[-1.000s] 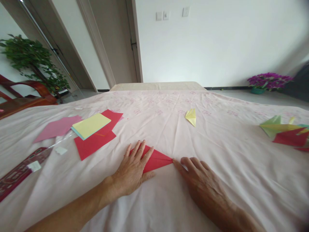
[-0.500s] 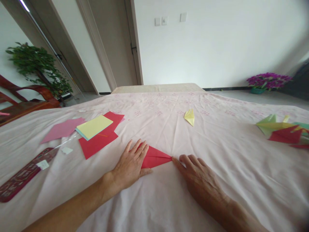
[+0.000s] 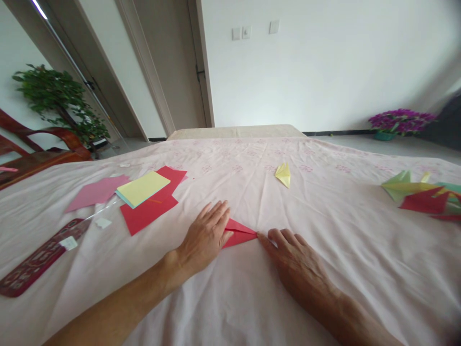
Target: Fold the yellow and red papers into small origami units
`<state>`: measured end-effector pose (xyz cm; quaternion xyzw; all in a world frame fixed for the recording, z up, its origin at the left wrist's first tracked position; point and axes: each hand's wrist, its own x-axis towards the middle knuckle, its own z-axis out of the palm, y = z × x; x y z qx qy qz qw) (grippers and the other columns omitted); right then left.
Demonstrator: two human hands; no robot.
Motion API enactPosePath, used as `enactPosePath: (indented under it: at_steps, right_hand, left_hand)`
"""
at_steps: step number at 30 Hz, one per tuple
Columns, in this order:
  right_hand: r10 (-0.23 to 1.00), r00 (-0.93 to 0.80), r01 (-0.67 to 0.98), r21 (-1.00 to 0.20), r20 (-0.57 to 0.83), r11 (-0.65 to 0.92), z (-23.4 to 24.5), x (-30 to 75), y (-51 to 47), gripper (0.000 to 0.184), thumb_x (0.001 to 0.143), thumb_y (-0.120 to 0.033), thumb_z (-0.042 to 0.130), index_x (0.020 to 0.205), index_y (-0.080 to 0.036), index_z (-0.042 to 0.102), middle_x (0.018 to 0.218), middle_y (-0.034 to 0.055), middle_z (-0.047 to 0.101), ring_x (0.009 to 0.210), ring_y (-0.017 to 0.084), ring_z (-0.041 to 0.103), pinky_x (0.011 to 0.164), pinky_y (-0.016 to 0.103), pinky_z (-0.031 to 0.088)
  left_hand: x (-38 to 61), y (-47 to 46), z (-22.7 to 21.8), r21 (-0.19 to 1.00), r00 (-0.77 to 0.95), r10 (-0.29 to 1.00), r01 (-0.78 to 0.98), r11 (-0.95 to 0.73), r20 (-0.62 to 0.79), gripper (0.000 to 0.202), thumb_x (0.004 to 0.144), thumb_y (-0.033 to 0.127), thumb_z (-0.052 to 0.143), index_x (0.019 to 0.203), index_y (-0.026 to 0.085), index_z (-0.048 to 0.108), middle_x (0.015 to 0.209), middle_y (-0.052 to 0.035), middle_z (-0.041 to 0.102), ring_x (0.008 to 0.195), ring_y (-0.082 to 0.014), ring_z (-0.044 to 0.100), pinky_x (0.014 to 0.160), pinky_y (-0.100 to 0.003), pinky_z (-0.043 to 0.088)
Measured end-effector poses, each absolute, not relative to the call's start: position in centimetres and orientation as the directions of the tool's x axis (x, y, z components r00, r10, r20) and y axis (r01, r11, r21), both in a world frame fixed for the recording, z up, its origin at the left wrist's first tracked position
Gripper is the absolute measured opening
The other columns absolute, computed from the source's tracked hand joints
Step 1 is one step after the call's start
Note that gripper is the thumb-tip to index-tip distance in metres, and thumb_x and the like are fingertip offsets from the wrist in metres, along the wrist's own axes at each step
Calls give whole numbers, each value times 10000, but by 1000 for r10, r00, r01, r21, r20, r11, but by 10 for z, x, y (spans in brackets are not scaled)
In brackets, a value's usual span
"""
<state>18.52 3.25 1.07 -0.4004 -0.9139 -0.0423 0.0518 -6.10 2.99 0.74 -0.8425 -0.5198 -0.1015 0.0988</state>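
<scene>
A folded red sheet of paper (image 3: pixel 242 238) lies flat on the cloth, narrowing to a point on its right, with a fold line along its middle. Flat across its left part rests my left hand (image 3: pixel 206 235), fingers stretched out, covering much of the paper. My right hand (image 3: pixel 293 254) holds the pointed tip down against the cloth with its foremost digit; its other fingers are curled and rest on the cloth. What lies under the right palm is hidden.
Loose red sheets (image 3: pixel 149 216), a yellow sheet (image 3: pixel 144 187) and a pink sheet (image 3: pixel 97 193) lie left, near a dark red patterned case (image 3: pixel 36 259). A folded yellow paper piece (image 3: pixel 283 175) sits ahead. Several folded paper pieces (image 3: pixel 425 199) are at the right on the pink cloth (image 3: pixel 324 202).
My left hand has slid right and slightly away along the red paper, with its thumb now on top of it. The right hand stays at the tip.
</scene>
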Motion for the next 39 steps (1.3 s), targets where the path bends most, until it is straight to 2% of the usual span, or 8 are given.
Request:
enactPosePath:
  at_steps: [4, 12, 18, 25, 29, 32, 35, 39]
  right_hand:
    - [741, -657, 750, 19, 139, 662, 11, 186, 32, 347, 842, -42, 498, 1127, -219, 585, 979, 49, 570, 830, 182, 487, 727, 308, 374]
    - [754, -626, 770, 4, 197, 638, 3, 189, 31, 455, 826, -33, 488, 1243, -204, 550, 1094, 82, 596, 913, 214, 519, 789, 337, 413]
    - [686, -674, 710, -16, 274, 704, 7, 168, 27, 407, 919, -143, 447, 1321, -188, 493, 1350, 90, 505, 1205, 269, 415, 981, 407, 364]
    - [718, -670, 716, -90, 188, 692, 13, 145, 34, 295, 924, -207, 475, 1206, -218, 560, 1174, 76, 584, 1038, 229, 494, 886, 367, 405]
    - [740, -643, 731, -130, 197, 670, 10, 148, 37, 331, 935, -191, 438, 1247, -236, 537, 1184, 69, 578, 1033, 225, 489, 882, 358, 400]
    - [758, -619, 738, -178, 208, 651, 6, 150, 39, 341, 944, -202, 429, 1265, -252, 534, 1203, 61, 573, 1047, 219, 490, 897, 353, 397]
    - [772, -600, 745, -204, 209, 635, 3, 152, 42, 338, 949, -216, 432, 1264, -253, 546, 1214, 62, 577, 1063, 220, 493, 896, 355, 404]
    - [779, -590, 750, -213, 211, 626, 2, 153, 44, 341, 947, -207, 434, 1263, -252, 552, 1218, 65, 579, 1068, 226, 498, 892, 356, 412]
  left_hand:
    - [-50, 28, -1, -2, 558, 807, 823, -569, 191, 561, 964, 479, 351, 1434, 173, 346, 1503, -117, 361, 1413, -246, 261, 1134, -451, 253]
    - [-70, 37, -17, 59, 433, 899, 898, -437, 71, 759, 887, 680, 267, 1493, 225, 218, 1569, -119, 187, 1449, -309, 90, 1140, -554, 120]
    - [-67, 34, -22, 77, 396, 906, 909, -410, 152, 785, 858, 704, 312, 1496, 258, 203, 1576, -152, 127, 1439, -360, 93, 1115, -608, 111]
    - [-70, 27, -20, 62, 458, 836, 866, -497, 303, 773, 887, 633, 369, 1502, 224, 141, 1582, -161, 46, 1445, -338, 62, 1116, -602, 135]
    - [-71, 19, -12, 52, 488, 793, 839, -541, 365, 551, 904, 489, 487, 1383, 227, 412, 1496, -156, 278, 1381, -334, 254, 1086, -556, 265]
    - [-69, 12, -8, 61, 486, 777, 832, -552, 399, 233, 916, 282, 519, 1117, 212, 614, 1179, -95, 561, 1105, -252, 512, 956, -437, 426]
    - [-66, 7, -7, 66, 522, 741, 798, -600, 422, 169, 922, 161, 488, 966, 197, 647, 902, -36, 619, 845, -182, 555, 779, -336, 482]
    - [-65, 6, -9, 64, 554, 704, 764, -642, 445, 154, 923, 159, 498, 915, 186, 650, 799, -18, 615, 758, -169, 551, 690, -310, 478]
